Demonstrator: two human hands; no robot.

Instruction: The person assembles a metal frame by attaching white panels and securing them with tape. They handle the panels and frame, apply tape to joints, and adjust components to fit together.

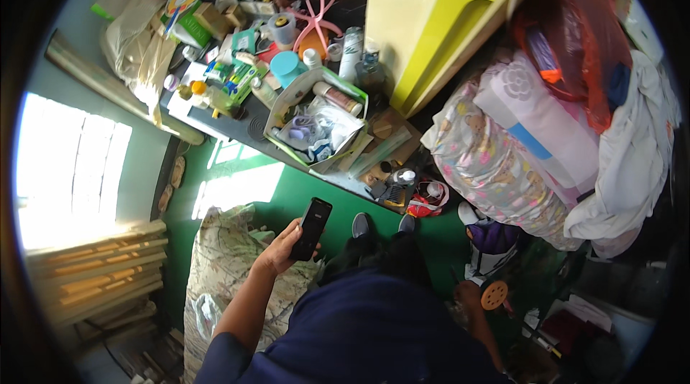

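Note:
My left hand (287, 246) is wrapped round a black smartphone (312, 229), held upright with its dark screen facing me. Low at my right side hangs my right hand (470, 299), its fingers curled. A thin dark thing (454, 275) sticks out at its fingers, but I cannot make out what it is. Close beside that hand is a round orange disc (494, 295) with a ring of small holes; whether the hand touches it I cannot tell. Beneath the phone lies a large patterned cloth bundle (223, 269) on the green floor.
Ahead, a crowded dark table (215, 125) carries bottles and a white-green box (316, 161) of small items. A yellow-cream panel (431, 32) leans behind. Bagged bedding (503, 154) piles up at right, with a purple-lined shoe (492, 236) below. Wooden slats (108, 269) stack at left.

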